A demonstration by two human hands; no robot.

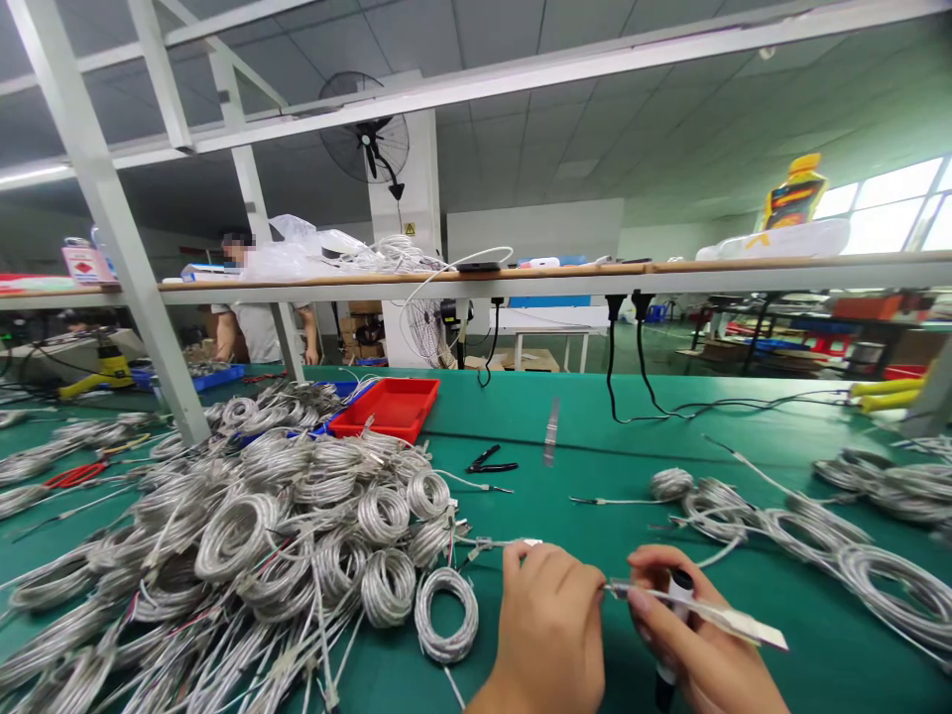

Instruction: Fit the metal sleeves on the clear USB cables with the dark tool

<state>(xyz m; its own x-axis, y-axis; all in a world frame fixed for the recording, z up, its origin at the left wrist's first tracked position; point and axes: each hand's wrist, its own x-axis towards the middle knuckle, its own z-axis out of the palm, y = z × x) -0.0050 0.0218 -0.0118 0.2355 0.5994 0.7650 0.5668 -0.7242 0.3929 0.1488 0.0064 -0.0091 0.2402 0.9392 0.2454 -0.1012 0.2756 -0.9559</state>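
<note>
**Clerk:** Item one, left hand (550, 630)?

**Checker:** Low centre, back to the camera. Fingers are closed, with the tips pinching the near end of a clear strip (714, 615).

**Clerk:** Item two, right hand (706, 659)?

**Checker:** Just beside the left, curled round a marker (679, 587). The marker's pale cap shows above the fingers and its black barrel comes out below the palm. The clear strip lies across this hand's fingers, and its white end juts out to the right.

**Clerk:** Location of the strip?

**Checker:** Held between both hands, above the green table (595, 516) at the near edge, nearly level.

**Clerk:** Cable stock?

**Checker:** One large heap of coiled cables (297, 535) on the left, silvery, with coloured wire ends. One loose coil (446, 615) lies at its edge, near the left hand. One tagged cable end (513, 542) lies just beyond the left knuckles. A row of coils (818, 531) runs along the right.

**Clerk:** Tools and containers?

**Checker:** One red tray (387, 407) behind the heap. One pair of black cutters (491, 462) mid-table, well apart from the hands. One clear bar (550, 431) beyond the cutters. One pair of red-handled scissors (74, 476) far left.

**Clerk:** Fixtures?

**Checker:** One shelf (669, 270) over the table, with black cords (611, 367) hanging from it. One wall fan (368, 139). One person (257, 327) stands behind the shelf, hands not clearly visible.
</note>
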